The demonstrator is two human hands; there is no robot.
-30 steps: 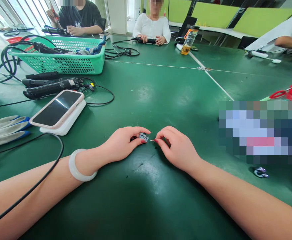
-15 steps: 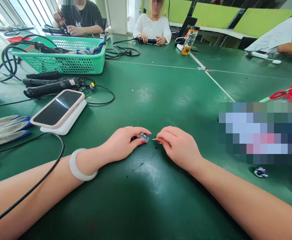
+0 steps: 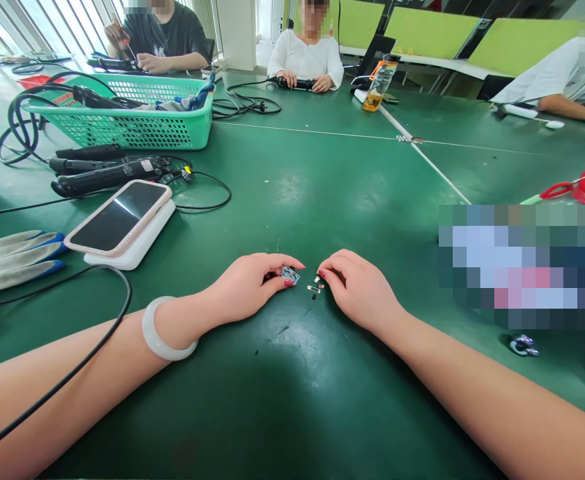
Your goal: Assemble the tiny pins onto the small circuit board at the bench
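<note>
My left hand (image 3: 239, 288), wearing a white bangle (image 3: 159, 333), pinches a small grey, roughly rectangular part (image 3: 290, 275) between thumb and fingers, just over the green table. To its right, my right hand (image 3: 367, 288) has thumb and index finger together at a tiny pale metal piece (image 3: 317, 279). Below those fingertips a small pale frame-like piece (image 3: 313, 289) lies on the table, beside a tiny black piece (image 3: 313, 297). The parts' exact kind is too small to make out.
To the left are a phone (image 3: 122, 217) on a white box, a work glove (image 3: 17, 257), black corded tools (image 3: 112, 175) and a green basket (image 3: 132, 130). A cable (image 3: 92, 360) crosses over my left forearm. A bottle (image 3: 379, 87) and several people are across the table.
My right fingertips have shifted slightly up and right. The pale frame-like piece now shows on the table below them. My left hand keeps its hold on the grey part.
</note>
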